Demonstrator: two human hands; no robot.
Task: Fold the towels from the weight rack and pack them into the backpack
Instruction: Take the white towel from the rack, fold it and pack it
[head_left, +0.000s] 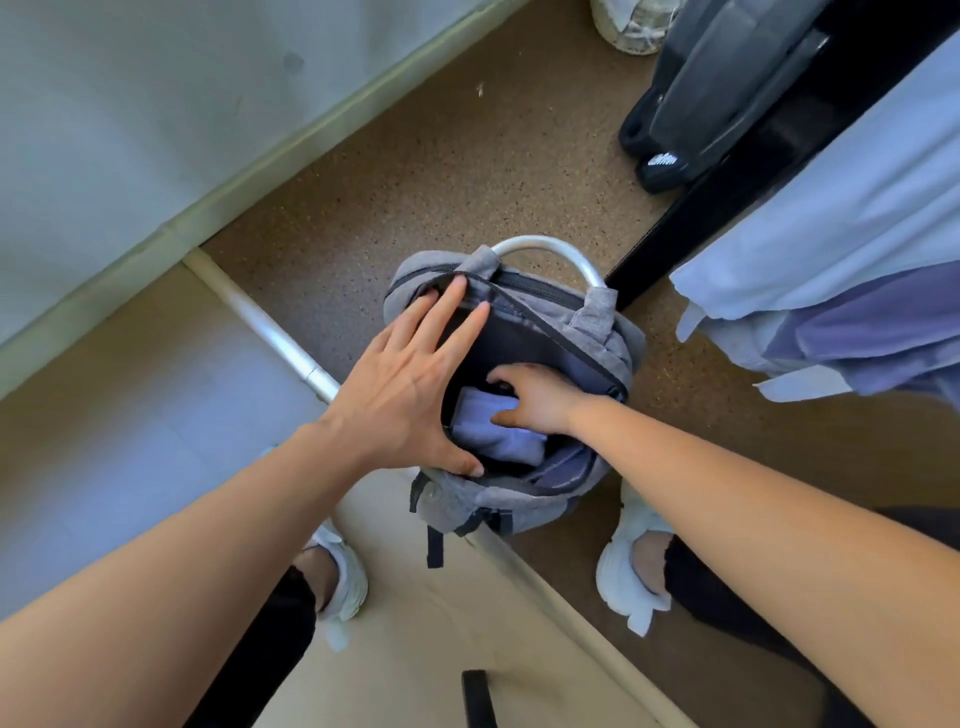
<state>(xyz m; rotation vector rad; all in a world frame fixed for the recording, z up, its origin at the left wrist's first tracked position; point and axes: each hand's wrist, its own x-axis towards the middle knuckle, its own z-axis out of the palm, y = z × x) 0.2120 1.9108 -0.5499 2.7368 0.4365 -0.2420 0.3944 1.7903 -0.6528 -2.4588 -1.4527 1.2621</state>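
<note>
Here, the left hand (410, 384) lay spread flat, fingers straight, on the rim of the open grey backpack (483, 501) on the floor. Inside it sat a folded lilac towel (493, 441), pinched by the right hand (535, 402). More towels (831, 234) hung at the right.

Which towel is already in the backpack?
The folded pale blue towel that the right hand holds inside the grey backpack; the other towels hang over the black rack.

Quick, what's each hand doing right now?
Left hand: open, fingers spread, pressing the grey fabric backpack open.
Right hand: gripping the folded light-blue towel inside it.
</note>
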